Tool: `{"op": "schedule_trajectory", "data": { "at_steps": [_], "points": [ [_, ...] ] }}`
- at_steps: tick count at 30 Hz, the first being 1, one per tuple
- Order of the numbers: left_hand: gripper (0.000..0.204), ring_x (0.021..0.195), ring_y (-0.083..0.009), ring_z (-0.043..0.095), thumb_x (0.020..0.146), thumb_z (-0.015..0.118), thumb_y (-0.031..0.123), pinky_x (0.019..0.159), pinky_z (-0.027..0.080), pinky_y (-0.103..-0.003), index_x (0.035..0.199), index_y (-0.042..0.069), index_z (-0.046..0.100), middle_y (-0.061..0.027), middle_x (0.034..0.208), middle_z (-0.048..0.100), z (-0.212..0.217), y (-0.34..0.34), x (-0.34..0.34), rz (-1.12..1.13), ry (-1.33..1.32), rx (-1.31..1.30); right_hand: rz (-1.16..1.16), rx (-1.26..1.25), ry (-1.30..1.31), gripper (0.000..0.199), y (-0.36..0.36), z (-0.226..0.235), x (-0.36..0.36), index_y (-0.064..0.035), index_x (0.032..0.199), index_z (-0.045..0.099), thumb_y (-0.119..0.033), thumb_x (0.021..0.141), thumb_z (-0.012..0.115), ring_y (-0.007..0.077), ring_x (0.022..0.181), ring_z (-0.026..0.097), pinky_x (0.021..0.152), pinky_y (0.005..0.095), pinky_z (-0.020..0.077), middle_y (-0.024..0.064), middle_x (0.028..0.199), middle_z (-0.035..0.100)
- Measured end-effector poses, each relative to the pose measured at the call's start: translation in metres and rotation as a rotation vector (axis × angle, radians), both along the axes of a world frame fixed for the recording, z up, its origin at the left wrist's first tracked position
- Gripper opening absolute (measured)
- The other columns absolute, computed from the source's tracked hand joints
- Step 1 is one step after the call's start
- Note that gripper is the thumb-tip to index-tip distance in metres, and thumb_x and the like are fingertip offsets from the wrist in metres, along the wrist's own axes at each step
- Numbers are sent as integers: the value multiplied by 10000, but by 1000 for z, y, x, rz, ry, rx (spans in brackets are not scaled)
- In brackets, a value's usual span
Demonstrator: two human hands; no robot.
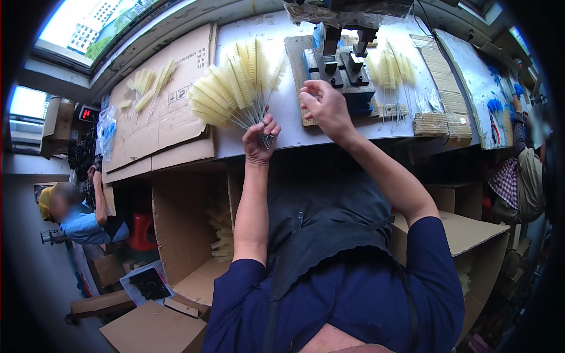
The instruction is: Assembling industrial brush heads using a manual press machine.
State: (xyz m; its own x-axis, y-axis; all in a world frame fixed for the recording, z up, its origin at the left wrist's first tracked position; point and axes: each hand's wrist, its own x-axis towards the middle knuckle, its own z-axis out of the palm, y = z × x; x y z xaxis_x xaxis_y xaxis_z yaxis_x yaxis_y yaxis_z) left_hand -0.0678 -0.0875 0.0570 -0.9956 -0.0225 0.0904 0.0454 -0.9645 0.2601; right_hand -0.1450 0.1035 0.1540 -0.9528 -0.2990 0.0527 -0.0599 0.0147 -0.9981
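My left hand (262, 136) is closed around the wire stems of a fanned bundle of brushes (238, 82). Their pale yellow bristle heads spread up and outward over the white table (294, 136). To the right, my right hand (329, 109) hovers before a dark metal press fixture (347, 73). Its fingers are loosely bent and apart, and nothing shows between them. More yellow brushes (391, 65) lie just right of the fixture, their wire stems pointing toward me.
Flattened cardboard (170, 112) at left carries a few loose brushes (147, 85). Open cartons (188, 229) stand below the table edge, one with yellow brushes inside. Cardboard strips (441, 88) lie at right. One person (88, 217) works at far left, another (518, 170) at far right.
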Motion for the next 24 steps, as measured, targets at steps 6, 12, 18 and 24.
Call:
{"op": "schedule_trajectory", "data": {
  "at_steps": [6,12,18,24],
  "points": [
    [574,682,-117,444,806,612,61,698,401,-283,1334,-64,424,-46,873,451,-3,6,2,-86,28,-49,12,-169,-491,320,-82,-14,-40,63,1077,594,-228,946,613,163,625,634,533,268,519,96,880,661],
    [594,799,-164,507,834,645,73,798,443,-324,1354,-63,392,-96,988,505,-4,6,-6,-32,-47,-46,-168,-280,-161,270,-80,-14,-43,5,991,597,-256,1017,537,100,512,548,471,244,459,38,751,611],
    [596,835,-175,547,819,665,91,857,466,-358,1348,-52,429,-94,1044,521,-3,2,-6,-35,-47,-92,-125,-407,256,242,-50,-4,-4,-33,1046,614,-247,1051,500,103,743,618,646,256,529,72,913,658],
    [637,977,-247,601,817,652,91,933,494,-402,1370,-72,381,-140,1107,537,-2,2,-7,-32,-70,-66,-260,-531,325,246,-27,13,3,-26,1049,610,-218,1065,457,108,719,622,674,264,530,102,981,681]
  ]
}}
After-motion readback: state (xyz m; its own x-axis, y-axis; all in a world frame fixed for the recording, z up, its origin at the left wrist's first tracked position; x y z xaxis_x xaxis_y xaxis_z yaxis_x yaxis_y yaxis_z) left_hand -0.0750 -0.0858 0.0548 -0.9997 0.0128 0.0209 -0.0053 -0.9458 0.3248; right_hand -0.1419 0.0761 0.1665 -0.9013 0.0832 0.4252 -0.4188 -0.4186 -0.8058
